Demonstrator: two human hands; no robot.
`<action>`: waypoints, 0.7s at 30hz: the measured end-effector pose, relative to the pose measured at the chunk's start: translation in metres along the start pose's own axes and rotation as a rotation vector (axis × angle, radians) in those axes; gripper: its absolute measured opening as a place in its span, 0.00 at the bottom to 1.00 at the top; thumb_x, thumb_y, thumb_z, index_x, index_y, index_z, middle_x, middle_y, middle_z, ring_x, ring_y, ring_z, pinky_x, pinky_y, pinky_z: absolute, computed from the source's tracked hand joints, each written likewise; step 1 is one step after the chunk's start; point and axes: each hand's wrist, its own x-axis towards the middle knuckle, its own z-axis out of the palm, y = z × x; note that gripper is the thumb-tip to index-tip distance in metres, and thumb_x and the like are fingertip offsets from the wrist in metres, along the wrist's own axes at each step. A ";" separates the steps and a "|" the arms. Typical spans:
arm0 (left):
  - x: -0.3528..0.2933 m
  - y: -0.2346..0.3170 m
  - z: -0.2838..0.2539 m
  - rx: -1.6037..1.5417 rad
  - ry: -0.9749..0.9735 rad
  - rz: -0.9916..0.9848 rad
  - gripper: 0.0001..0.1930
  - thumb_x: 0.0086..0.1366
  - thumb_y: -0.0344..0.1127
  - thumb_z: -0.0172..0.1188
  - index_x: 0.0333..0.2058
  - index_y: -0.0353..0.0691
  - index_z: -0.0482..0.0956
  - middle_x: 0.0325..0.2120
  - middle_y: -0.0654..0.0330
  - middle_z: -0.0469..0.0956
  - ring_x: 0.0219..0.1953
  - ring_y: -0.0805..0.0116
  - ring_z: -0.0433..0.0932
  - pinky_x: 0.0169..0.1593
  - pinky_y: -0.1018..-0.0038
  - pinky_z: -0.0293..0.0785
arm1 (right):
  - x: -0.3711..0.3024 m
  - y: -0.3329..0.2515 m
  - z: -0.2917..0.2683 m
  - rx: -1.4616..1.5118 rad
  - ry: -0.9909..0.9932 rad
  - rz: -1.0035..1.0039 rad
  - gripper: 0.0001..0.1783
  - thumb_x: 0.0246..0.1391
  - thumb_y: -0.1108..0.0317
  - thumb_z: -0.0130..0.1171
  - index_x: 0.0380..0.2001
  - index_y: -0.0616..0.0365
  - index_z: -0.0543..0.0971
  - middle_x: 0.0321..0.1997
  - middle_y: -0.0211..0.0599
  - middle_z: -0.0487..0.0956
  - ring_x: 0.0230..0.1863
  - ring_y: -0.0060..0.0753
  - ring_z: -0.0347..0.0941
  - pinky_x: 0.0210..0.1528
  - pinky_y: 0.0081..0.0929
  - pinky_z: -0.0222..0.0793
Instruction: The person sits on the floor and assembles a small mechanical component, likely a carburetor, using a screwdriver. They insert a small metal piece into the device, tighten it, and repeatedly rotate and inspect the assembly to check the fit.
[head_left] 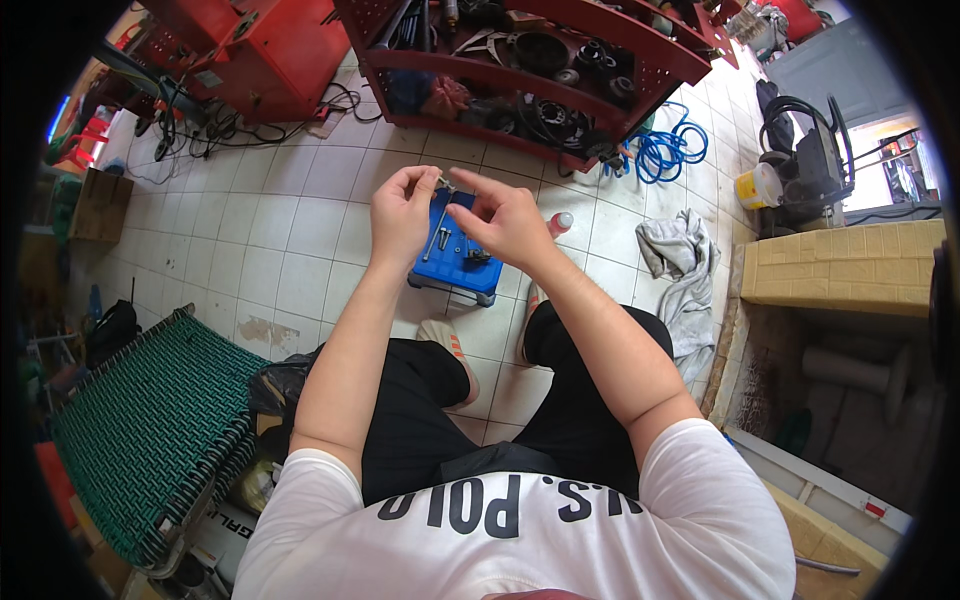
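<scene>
My left hand (403,215) pinches a small metal part (446,185) between thumb and fingertips; it is too small to name. Just to its right, my right hand (508,222) has its index finger and thumb spread apart, the index tip close to the part. Whether it touches, I cannot tell. Below both hands stands a low blue stool (428,268) with grey feet. On its top lie a long thin metal rod (433,243), a short bolt (444,238) and a dark metal piece (477,256). My hands hide the stool's far part.
Ahead is a red metal rack (450,138) loaded with parts. A coiled blue hose (665,150) lies right of it. A bottle (560,223) stands beside the stool, and a grey cloth (680,260) lies farther right. At left is a green woven seat (160,420).
</scene>
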 end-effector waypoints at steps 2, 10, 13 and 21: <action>0.000 0.000 -0.001 -0.016 0.026 0.007 0.11 0.72 0.37 0.63 0.41 0.33 0.83 0.34 0.64 0.83 0.37 0.79 0.78 0.43 0.80 0.73 | -0.001 0.001 -0.002 -0.057 -0.096 -0.083 0.15 0.57 0.66 0.68 0.46 0.60 0.85 0.17 0.30 0.78 0.18 0.14 0.68 0.23 0.19 0.63; 0.000 -0.001 -0.001 -0.032 0.031 -0.011 0.12 0.72 0.39 0.63 0.41 0.34 0.83 0.33 0.66 0.81 0.35 0.80 0.74 0.40 0.81 0.71 | -0.004 -0.015 -0.003 -0.084 -0.084 -0.076 0.19 0.55 0.65 0.69 0.50 0.56 0.84 0.14 0.32 0.73 0.15 0.17 0.63 0.22 0.22 0.61; 0.002 -0.001 -0.003 -0.030 0.023 -0.011 0.12 0.72 0.39 0.63 0.41 0.35 0.83 0.32 0.68 0.79 0.35 0.80 0.73 0.41 0.81 0.71 | -0.005 -0.006 0.003 -0.081 -0.068 -0.138 0.25 0.55 0.64 0.69 0.56 0.56 0.81 0.13 0.32 0.72 0.15 0.19 0.62 0.22 0.23 0.61; 0.000 0.000 -0.001 -0.036 0.023 -0.011 0.12 0.71 0.41 0.64 0.42 0.36 0.82 0.32 0.69 0.78 0.34 0.80 0.72 0.41 0.81 0.70 | -0.005 -0.006 0.001 -0.070 -0.072 -0.074 0.13 0.56 0.66 0.68 0.44 0.59 0.86 0.15 0.32 0.76 0.16 0.16 0.65 0.22 0.21 0.61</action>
